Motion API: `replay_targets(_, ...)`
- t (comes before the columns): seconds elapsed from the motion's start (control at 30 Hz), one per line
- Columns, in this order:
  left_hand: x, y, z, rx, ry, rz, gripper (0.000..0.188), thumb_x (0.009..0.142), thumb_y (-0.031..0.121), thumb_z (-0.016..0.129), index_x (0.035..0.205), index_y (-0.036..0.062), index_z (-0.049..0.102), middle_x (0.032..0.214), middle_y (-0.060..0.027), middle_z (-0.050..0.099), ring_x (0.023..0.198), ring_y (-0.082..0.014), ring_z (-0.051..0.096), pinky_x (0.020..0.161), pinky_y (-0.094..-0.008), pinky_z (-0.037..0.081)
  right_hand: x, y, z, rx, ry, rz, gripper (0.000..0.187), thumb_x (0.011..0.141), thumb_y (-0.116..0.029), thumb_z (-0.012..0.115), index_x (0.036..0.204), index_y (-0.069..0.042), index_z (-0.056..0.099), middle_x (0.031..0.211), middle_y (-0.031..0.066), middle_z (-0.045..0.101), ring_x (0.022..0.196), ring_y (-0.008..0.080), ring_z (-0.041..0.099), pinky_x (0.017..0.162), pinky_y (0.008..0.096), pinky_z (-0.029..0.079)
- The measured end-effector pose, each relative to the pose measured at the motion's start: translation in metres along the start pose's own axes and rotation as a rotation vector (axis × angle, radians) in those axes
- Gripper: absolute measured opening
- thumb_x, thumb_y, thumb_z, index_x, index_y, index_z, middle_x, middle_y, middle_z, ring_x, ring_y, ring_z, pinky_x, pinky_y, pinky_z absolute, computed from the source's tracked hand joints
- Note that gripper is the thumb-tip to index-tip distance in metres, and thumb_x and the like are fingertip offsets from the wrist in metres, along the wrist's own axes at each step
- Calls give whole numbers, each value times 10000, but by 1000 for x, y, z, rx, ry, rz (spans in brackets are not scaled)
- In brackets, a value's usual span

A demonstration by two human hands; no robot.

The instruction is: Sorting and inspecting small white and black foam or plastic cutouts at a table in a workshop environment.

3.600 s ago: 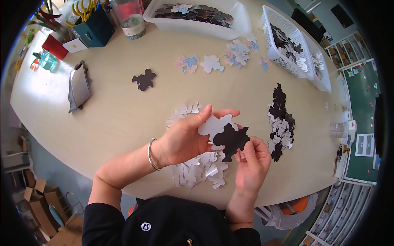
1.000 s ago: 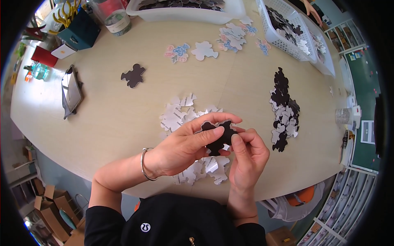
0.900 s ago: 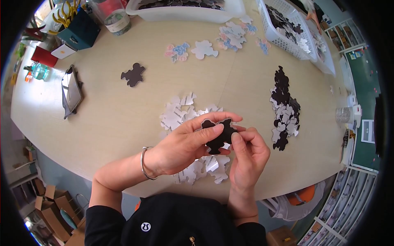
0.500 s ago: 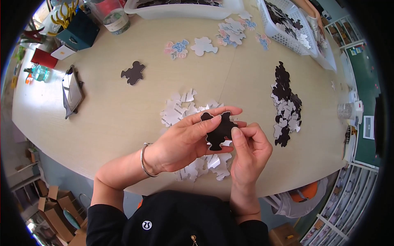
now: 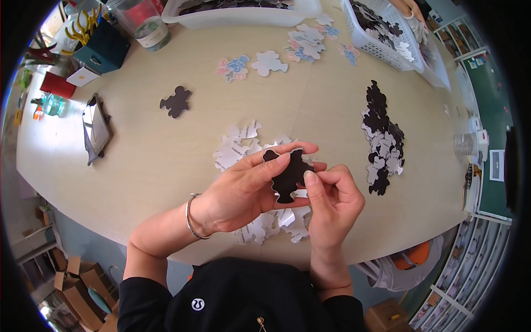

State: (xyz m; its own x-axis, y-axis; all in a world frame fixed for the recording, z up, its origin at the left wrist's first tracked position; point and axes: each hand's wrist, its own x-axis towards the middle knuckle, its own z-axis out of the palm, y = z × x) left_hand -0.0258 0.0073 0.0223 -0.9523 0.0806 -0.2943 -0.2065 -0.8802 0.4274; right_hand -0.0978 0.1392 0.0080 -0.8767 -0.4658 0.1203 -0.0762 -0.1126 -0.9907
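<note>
Your left hand (image 5: 243, 191) pinches a black die-cut shape (image 5: 287, 174) between thumb and fingers, raised above the table (image 5: 138, 160). Your right hand (image 5: 332, 199), at its 3 o'clock, closes thumb and forefinger on its edge. Beneath both lies a pile of white cut-outs (image 5: 249, 149); a black-and-white heap (image 5: 381, 138) sits at 2 o'clock, a lone black piece (image 5: 176, 102) at 10 o'clock

Craft or classroom workroom, not a home: a big rounded pale table (image 5: 166, 160) is strewn with die-cut paper shapes (image 5: 381, 138), with white plastic baskets (image 5: 387, 33) of more cutouts at the far edge. A teal caddy (image 5: 105, 47) holds scissors, green storage shelves (image 5: 470, 271) line the right wall, and cardboard boxes (image 5: 72, 288) sit on the floor.
</note>
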Motion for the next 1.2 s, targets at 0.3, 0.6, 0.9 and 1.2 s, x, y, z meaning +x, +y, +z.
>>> replay_targets(0.3,0,-1,0,13,8,3,453,949,310,431,1329,82,336,1313,-173,426,1178,-265,477,967,-437,417,-2,-5,1,-457,32,-251,161,709,21,718,757,3,565,723,39,475,564,93,468,504,207,385)
replay_targets(0.6,0,-6,0,50,-53,61,445,951,321,426,1315,71,369,1298,-156,447,1188,-231,450,984,-385,377,-14,-18,3,-712,81,-357,430,561,-97,848,880,-45,565,835,37,464,603,119,441,481,232,386)
replay_targets(0.9,-2,-3,3,58,-34,170,429,926,332,479,1278,97,410,1323,-134,435,1206,-219,422,1008,-358,328,-1,-17,-20,-254,29,-156,494,662,-272,812,958,24,549,652,2,460,536,79,429,470,200,367)
replay_targets(1.2,-1,-6,2,108,49,217,315,920,210,516,1188,45,504,1168,-76,549,1057,-155,517,902,-321,412,9,-7,5,-319,-86,-193,349,926,-180,510,628,-4,463,514,-40,440,487,39,366,434,216,287)
